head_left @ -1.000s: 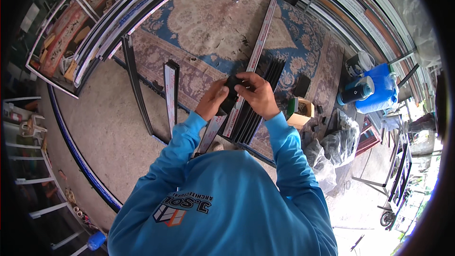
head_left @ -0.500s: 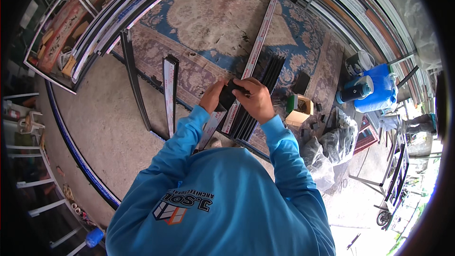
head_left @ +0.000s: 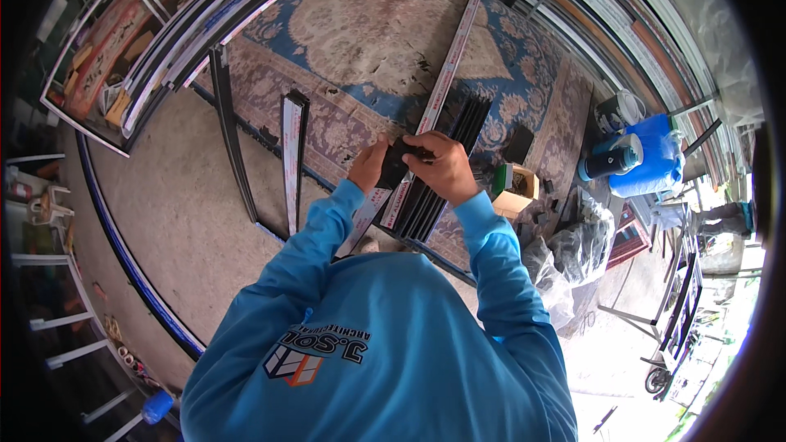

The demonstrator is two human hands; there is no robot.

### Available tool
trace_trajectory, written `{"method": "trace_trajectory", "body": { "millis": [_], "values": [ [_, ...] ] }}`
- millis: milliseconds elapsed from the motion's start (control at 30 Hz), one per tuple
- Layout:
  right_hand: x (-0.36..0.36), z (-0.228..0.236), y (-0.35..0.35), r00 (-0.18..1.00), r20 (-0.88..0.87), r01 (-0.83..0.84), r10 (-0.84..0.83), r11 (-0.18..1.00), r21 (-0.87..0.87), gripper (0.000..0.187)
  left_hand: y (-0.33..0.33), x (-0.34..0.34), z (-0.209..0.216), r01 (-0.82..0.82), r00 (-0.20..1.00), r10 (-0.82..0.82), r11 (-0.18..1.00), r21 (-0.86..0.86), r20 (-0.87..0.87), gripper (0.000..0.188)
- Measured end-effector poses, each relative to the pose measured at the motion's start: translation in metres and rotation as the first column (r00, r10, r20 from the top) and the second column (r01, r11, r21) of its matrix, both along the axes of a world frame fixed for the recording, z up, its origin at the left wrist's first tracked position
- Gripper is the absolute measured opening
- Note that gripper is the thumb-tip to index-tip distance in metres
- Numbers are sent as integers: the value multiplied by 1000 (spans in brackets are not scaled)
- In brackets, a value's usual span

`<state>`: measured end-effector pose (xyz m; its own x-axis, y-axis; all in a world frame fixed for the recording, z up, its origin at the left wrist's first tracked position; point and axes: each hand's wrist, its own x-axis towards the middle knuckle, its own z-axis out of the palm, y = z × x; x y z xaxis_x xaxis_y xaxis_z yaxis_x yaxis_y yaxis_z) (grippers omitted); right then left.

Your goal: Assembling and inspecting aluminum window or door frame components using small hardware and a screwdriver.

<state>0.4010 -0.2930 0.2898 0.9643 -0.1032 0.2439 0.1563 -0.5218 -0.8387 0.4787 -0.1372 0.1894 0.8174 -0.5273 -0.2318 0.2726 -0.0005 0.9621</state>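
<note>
The small black piece [head_left: 396, 165] looks dull and dark, maybe plastic or rubber (it is too small to tell). The black bars [head_left: 468, 133] look like smooth metal with a soft shine. The long bar [head_left: 452, 61] wears a thin, pale film with print on it. The rug [head_left: 368, 24] is woven cloth, and the floor [head_left: 180, 196] is rough, dull concrete. The blue jug [head_left: 659, 168] is shiny plastic, the box [head_left: 521, 199] is plain cardboard, and the bag [head_left: 585, 241] is crinkly, see-through plastic. The blue shirt [head_left: 393, 319] is soft, matt cloth.
</note>
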Motion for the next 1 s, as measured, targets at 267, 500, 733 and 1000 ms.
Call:
{"method": "trace_trajectory", "body": {
  "millis": [267,500,733,1000],
  "values": [
    [3,14,2,996,-83,-30,14,982,-185,29,0,13,-39,99,994,-101,993,-64,-34,76],
    [1,6,-11,997,-77,-21,5,978,-207,29,-2,-2,3,110,993,-113,992,64,46,74],
    [-9,4,6,999,52,17,-4,966,-259,28,-1,6,-18,156,976,-158,987,27,151,61],
    [-7,4,6,999,45,26,-12,945,-325,26,-3,0,-8,94,967,-89,995,-12,240,58]
  ]
}}
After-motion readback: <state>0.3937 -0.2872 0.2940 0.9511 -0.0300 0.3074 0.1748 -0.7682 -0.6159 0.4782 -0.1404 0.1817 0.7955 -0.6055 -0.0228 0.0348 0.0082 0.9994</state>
